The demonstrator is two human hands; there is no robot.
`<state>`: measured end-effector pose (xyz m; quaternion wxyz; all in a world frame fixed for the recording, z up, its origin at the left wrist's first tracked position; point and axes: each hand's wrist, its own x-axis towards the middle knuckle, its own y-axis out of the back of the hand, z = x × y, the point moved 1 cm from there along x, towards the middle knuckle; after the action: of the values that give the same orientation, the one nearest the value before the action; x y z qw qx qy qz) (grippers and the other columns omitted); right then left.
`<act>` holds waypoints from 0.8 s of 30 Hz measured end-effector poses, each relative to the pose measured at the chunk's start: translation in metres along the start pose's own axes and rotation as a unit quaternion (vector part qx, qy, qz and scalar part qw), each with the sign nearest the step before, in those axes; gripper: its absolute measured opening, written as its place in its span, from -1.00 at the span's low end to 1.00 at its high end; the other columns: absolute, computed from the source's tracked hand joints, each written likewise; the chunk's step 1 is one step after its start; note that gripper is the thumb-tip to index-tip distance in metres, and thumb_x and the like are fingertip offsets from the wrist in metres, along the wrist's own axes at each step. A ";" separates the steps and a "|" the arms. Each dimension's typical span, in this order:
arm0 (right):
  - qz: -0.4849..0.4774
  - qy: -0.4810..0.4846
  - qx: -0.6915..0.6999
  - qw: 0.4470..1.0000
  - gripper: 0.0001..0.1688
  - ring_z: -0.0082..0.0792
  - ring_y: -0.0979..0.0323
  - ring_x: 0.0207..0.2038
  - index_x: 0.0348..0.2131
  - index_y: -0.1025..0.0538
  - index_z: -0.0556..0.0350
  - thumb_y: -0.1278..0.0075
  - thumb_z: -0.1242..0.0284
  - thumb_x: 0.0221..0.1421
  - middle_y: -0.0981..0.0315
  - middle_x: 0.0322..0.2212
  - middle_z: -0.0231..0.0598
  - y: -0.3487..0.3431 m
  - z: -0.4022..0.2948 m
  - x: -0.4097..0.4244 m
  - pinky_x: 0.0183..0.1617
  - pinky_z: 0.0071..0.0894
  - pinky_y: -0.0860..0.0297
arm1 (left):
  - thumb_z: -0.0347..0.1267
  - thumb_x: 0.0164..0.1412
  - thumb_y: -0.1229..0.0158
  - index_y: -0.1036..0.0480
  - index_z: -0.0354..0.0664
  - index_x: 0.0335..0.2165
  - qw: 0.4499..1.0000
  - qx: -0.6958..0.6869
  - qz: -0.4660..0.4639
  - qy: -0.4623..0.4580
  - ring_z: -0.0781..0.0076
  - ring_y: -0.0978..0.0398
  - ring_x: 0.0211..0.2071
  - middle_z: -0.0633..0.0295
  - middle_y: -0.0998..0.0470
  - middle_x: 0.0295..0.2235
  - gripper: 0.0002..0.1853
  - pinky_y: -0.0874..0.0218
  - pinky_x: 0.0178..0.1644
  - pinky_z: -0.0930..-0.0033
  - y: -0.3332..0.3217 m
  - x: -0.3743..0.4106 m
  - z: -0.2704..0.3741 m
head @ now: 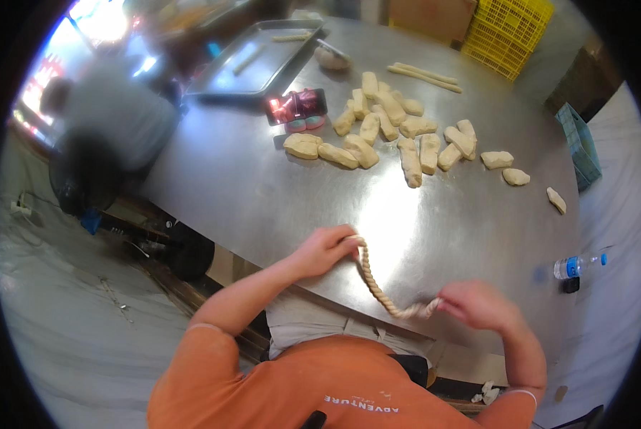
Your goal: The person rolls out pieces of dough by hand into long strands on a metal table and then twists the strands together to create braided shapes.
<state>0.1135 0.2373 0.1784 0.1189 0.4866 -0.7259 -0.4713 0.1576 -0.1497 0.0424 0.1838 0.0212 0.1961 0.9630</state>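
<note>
A twisted dough rope (pixel 374 285) hangs in a curve between my two hands near the front edge of the steel table (pixel 299 209). My left hand (pixel 332 248) pinches its upper end, and my right hand (pixel 469 304) grips its lower end at the right. Beyond them lie several short dough pieces (pixel 369 128), some stacked on one another. Smaller dough lumps (pixel 497 160) lie to their right. Two thin dough strips (pixel 426 78) rest side by side farther back.
A propped phone (pixel 297 107) and a metal tray (pixel 245 64) with dough sticks stand back left. Yellow crates (pixel 508 35) are at the back, a plastic bottle (pixel 571 267) at the right, a blue-green crate (pixel 579 147) by the right edge. A blurred person (pixel 119 115) is at the left.
</note>
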 end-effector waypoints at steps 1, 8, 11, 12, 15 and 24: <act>0.075 0.090 0.028 0.993 -0.78 -0.08 -0.61 -0.31 -0.19 -0.63 0.09 -0.18 0.31 0.32 -0.63 -0.37 -0.05 0.012 -0.006 0.006 -0.18 -0.07 -0.50 | -0.25 0.53 -0.20 -0.59 -0.27 0.02 0.978 -0.172 -0.102 0.061 0.37 -0.58 -0.11 0.23 -0.66 -0.20 -0.69 -0.39 0.11 0.22 0.010 0.013 0.015; 0.357 -0.378 -0.053 0.852 -0.64 -0.11 -0.48 -0.44 -0.34 -0.62 0.19 -0.17 0.23 0.37 -0.53 -0.51 -0.14 -0.028 0.236 -0.138 -0.26 -0.11 -0.40 | -0.15 0.39 -0.31 -0.72 -0.04 -0.12 0.925 0.354 0.129 0.059 0.13 -0.65 -0.19 0.14 -0.72 -0.20 -0.74 -0.47 -0.05 0.16 0.147 0.017 -0.060; 0.379 -0.364 0.085 0.847 -0.69 0.02 -0.51 -0.21 -0.11 -0.58 0.28 -0.07 0.33 0.42 -0.60 -0.24 0.14 -0.048 0.104 -0.039 -0.08 -0.02 -0.42 | -0.18 0.34 -0.33 -0.72 -0.04 -0.11 0.840 0.450 0.297 -0.067 0.02 -0.66 -0.14 0.20 -0.73 -0.16 -0.74 -0.47 -0.02 0.01 0.139 0.033 -0.067; 0.336 -0.438 0.228 0.802 -0.73 0.21 -0.54 -0.09 -0.09 -0.58 0.24 0.00 0.38 0.42 -0.56 -0.15 0.22 -0.055 0.056 -0.017 0.04 0.03 -0.44 | -0.22 0.34 -0.33 -0.71 -0.04 -0.04 0.783 0.507 0.319 -0.166 0.06 -0.65 -0.04 0.22 -0.73 -0.08 -0.72 -0.48 0.02 0.05 0.137 0.030 -0.078; 0.307 -0.226 -0.275 0.882 -0.46 0.22 -0.36 0.34 0.26 -0.37 0.35 0.14 0.35 0.48 -0.35 0.32 0.17 -0.149 0.090 -0.050 0.51 0.31 -0.12 | -0.25 0.38 -0.30 -0.68 -0.07 0.05 0.840 0.471 0.225 -0.144 0.02 -0.58 0.14 0.14 -0.69 0.08 -0.67 -0.44 0.18 0.05 0.126 -0.007 -0.075; 0.411 -0.227 -0.126 0.874 -0.53 0.28 -0.40 0.29 0.16 -0.46 0.20 -0.09 0.37 0.37 -0.45 0.27 0.10 -0.112 0.174 -0.053 0.46 0.18 -0.24 | -0.23 0.43 -0.22 -0.34 -0.42 0.32 0.844 0.496 0.200 0.032 -0.39 -0.21 0.43 -0.31 -0.31 0.39 -0.34 0.01 0.52 -0.30 0.095 -0.082 -0.086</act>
<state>0.0965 0.3703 0.0121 0.1947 0.0048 -0.8021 -0.5645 0.1918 -0.2925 0.0019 -0.0546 0.1176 0.6449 0.7532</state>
